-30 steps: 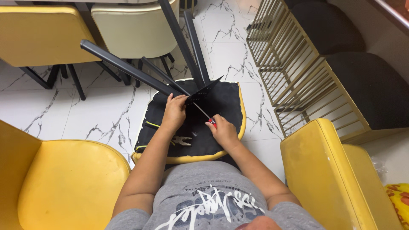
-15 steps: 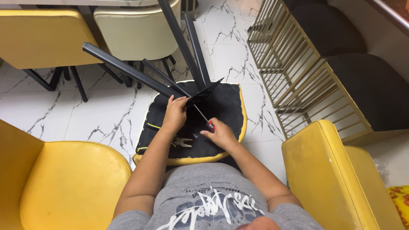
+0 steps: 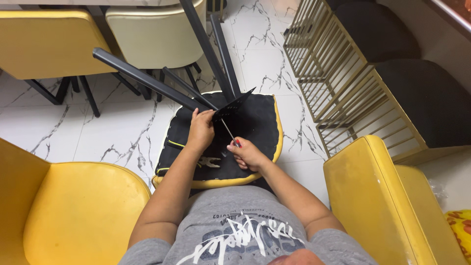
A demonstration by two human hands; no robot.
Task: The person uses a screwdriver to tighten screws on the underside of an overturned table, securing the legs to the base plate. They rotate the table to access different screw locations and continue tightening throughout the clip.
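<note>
An upturned yellow chair lies in front of me, its black underside (image 3: 255,122) facing up and its dark metal legs (image 3: 147,81) pointing away. My left hand (image 3: 201,130) grips the black metal bracket (image 3: 233,105) where the legs meet the seat. My right hand (image 3: 248,154) holds a red-handled screwdriver (image 3: 229,133), its thin shaft angled up toward the bracket. A pair of pliers (image 3: 210,162) lies on the black underside between my hands.
Yellow chairs stand at the left (image 3: 83,216), right (image 3: 387,196) and far left (image 3: 44,44); a cream chair (image 3: 157,34) is behind. A gold wire-frame seat with black cushions (image 3: 343,83) stands at the right on the white marble floor (image 3: 98,132).
My right hand has shifted slightly with the screwdriver; the left hand stays on the bracket. The view has drifted a little.
</note>
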